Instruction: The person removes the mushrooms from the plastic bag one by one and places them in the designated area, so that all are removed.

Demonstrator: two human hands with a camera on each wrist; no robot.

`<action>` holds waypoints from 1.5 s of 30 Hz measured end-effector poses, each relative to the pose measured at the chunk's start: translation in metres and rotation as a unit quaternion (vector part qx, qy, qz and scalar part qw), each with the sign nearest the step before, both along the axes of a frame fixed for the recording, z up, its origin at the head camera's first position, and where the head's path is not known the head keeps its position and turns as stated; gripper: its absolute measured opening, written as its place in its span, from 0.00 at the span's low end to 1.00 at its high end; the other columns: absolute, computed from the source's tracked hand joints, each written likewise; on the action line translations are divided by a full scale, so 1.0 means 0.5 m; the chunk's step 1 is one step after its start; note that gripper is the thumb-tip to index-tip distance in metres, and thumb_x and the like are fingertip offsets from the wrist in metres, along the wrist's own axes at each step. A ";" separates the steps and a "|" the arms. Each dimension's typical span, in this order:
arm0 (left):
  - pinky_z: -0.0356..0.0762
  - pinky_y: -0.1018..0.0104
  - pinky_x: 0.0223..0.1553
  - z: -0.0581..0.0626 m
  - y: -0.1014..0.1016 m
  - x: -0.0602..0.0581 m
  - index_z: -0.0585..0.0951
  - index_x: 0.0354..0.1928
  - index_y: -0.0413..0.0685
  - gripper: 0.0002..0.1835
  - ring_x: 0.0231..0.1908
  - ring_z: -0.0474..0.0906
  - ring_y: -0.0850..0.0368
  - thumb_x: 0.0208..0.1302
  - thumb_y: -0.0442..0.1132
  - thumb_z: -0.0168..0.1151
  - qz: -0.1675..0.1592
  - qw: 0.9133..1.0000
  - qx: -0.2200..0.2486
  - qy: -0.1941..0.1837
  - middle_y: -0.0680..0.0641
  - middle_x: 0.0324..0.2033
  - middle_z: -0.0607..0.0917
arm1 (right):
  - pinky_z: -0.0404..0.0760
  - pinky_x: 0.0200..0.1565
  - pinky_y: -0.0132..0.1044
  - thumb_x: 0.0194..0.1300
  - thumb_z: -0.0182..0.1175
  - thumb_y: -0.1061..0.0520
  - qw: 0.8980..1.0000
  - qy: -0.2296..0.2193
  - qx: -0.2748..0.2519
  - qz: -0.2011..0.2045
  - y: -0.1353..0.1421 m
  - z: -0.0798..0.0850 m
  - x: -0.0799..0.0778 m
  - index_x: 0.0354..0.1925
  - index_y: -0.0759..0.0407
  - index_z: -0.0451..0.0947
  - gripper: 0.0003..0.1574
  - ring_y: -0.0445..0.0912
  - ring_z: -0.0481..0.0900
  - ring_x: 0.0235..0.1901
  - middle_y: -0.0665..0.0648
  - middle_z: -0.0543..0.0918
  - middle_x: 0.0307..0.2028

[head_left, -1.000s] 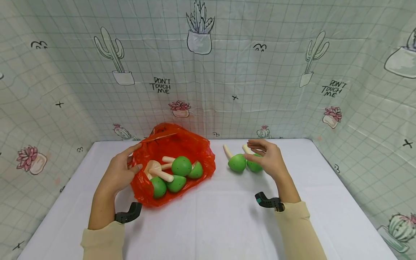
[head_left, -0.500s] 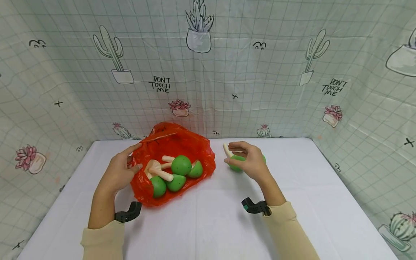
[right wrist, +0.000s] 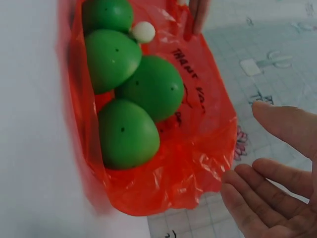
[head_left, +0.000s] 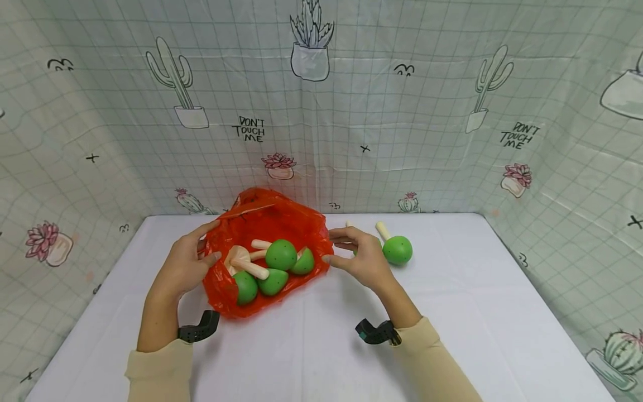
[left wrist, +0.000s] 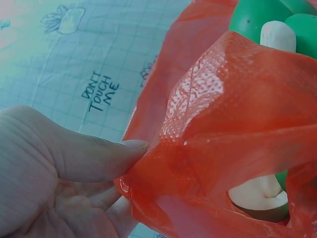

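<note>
A red plastic bag lies on its side, its mouth facing me. Several toy mushrooms with speckled green caps and cream stems are inside. My left hand pinches the bag's left rim between thumb and fingers, which the left wrist view shows close up. At the bag's right edge is my right hand, with nothing in it. In the right wrist view its thumb stands apart from the fingers, whose tips are right at the red plastic. Behind that hand, one mushroom is mostly hidden.
Another green mushroom lies on the table right of my right hand, stem pointing back. A white cloth covers the table. A cactus-print curtain hangs behind and along both sides.
My right hand has moved left from the two mushrooms on the table to the bag's right edge, uncovering the farther-right one. My left hand and the bag have stayed put.
</note>
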State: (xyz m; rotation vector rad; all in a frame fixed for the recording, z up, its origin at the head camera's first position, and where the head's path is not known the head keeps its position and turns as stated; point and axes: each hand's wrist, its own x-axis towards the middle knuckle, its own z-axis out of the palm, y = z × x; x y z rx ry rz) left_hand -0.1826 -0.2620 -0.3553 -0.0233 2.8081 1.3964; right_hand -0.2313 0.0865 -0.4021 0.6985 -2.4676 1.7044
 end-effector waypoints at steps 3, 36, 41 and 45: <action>0.79 0.39 0.57 0.000 0.000 0.000 0.57 0.82 0.41 0.39 0.70 0.66 0.23 0.73 0.25 0.60 -0.001 1.000 -0.001 0.001 0.25 0.75 0.64 | 0.83 0.61 0.49 0.61 0.77 0.63 1.000 0.012 0.000 0.001 -0.011 -0.003 0.005 0.62 0.70 0.80 0.33 0.62 0.85 0.57 0.67 0.86 0.56; 0.79 0.40 0.58 -0.001 -0.008 -0.001 0.58 0.82 0.41 0.39 0.71 0.65 0.24 0.73 0.25 0.60 -0.003 1.000 0.006 0.004 0.27 0.76 0.63 | 0.87 0.55 0.55 0.59 0.78 0.64 0.996 0.039 -0.003 0.080 -0.177 -0.019 0.040 0.54 0.71 0.83 0.26 0.60 0.89 0.49 0.65 0.88 0.49; 0.78 0.40 0.58 -0.001 -0.008 -0.002 0.58 0.82 0.41 0.39 0.72 0.65 0.24 0.73 0.25 0.60 0.000 1.000 0.004 0.001 0.27 0.76 0.63 | 0.88 0.54 0.52 0.60 0.78 0.63 0.995 0.041 0.007 0.090 -0.199 -0.024 0.041 0.54 0.69 0.84 0.25 0.58 0.89 0.49 0.64 0.89 0.48; 0.79 0.40 0.58 -0.001 -0.009 -0.002 0.58 0.82 0.42 0.39 0.72 0.65 0.25 0.73 0.25 0.60 0.002 1.000 0.007 0.000 0.28 0.76 0.63 | 0.88 0.54 0.48 0.59 0.78 0.63 0.995 0.039 0.019 0.088 -0.214 -0.026 0.045 0.53 0.69 0.84 0.25 0.58 0.89 0.48 0.65 0.89 0.48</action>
